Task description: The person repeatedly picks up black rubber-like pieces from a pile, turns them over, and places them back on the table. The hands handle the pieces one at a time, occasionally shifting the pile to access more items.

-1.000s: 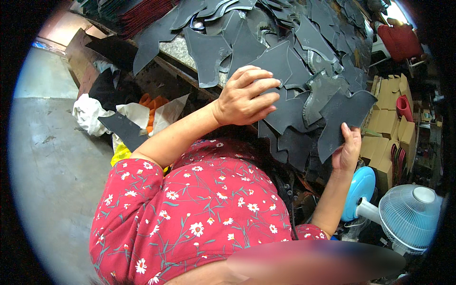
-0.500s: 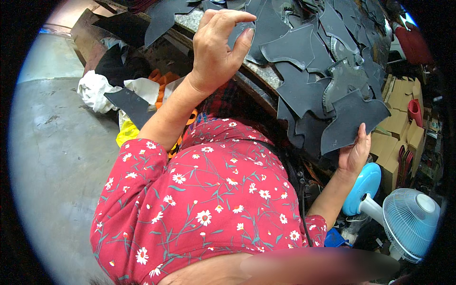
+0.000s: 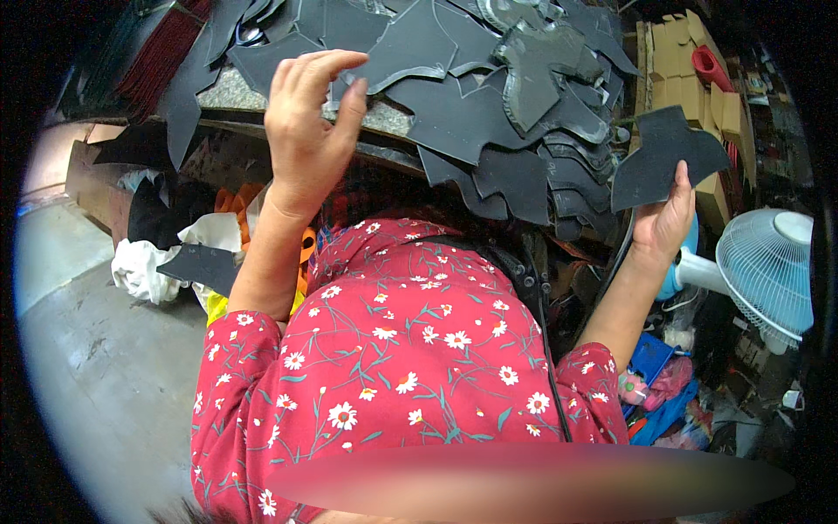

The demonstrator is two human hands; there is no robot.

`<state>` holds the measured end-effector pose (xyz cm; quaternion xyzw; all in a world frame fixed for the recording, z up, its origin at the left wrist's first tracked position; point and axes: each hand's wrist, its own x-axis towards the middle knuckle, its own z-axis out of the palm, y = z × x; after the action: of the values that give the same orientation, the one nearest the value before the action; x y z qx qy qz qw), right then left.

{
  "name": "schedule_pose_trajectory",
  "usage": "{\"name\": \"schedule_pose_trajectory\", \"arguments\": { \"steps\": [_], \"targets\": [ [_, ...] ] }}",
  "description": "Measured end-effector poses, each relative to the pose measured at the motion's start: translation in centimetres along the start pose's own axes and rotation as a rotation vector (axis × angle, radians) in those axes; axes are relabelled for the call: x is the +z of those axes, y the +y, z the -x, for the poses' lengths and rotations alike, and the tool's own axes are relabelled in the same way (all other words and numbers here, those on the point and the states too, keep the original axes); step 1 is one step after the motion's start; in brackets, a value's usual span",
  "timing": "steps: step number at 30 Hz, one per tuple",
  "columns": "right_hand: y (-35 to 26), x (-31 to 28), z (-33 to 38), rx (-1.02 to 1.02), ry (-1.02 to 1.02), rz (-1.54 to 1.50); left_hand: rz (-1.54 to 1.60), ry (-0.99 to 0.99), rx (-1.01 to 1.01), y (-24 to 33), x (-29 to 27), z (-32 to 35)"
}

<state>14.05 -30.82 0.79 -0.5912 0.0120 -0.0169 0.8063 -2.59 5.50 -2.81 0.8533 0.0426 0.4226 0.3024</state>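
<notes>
Boxes (image 3: 674,77) and fan (image 3: 765,271) crowd the right hand (image 3: 665,218) holding a black piece (image 3: 662,157).

Speckled grey worktop (image 3: 220,94), dark cut pieces (image 3: 463,113), overlapping on top

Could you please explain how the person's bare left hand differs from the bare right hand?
Grip: the bare left hand holds nothing that I can see, its thumb apart from its curved fingers; the bare right hand grips a flat, dark grey sheet piece with curved edges.
Place: the left hand is in front of the pile of flat, dark grey sheet pieces; the right hand is to the right of that pile.
Neither wears a glove.
</notes>
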Motion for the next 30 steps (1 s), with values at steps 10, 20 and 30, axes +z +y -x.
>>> {"name": "schedule_pose_trajectory", "arguments": {
  "steps": [10,20,30],
  "targets": [
    [1.5,4.1,3.2,0.181,-0.325,0.119,0.158,-0.22,0.066,3.6,2.1,-0.3],
    [3.4,12.5,3.3,0.211,-1.0,0.375,1.002,-0.427,-0.666,3.6,3.7,0.4],
    [2.4,11.3,-6.7,-0.175,-0.807,0.706,0.226,-0.397,-0.28,3.8,4.5,0.2]
  ]
}}
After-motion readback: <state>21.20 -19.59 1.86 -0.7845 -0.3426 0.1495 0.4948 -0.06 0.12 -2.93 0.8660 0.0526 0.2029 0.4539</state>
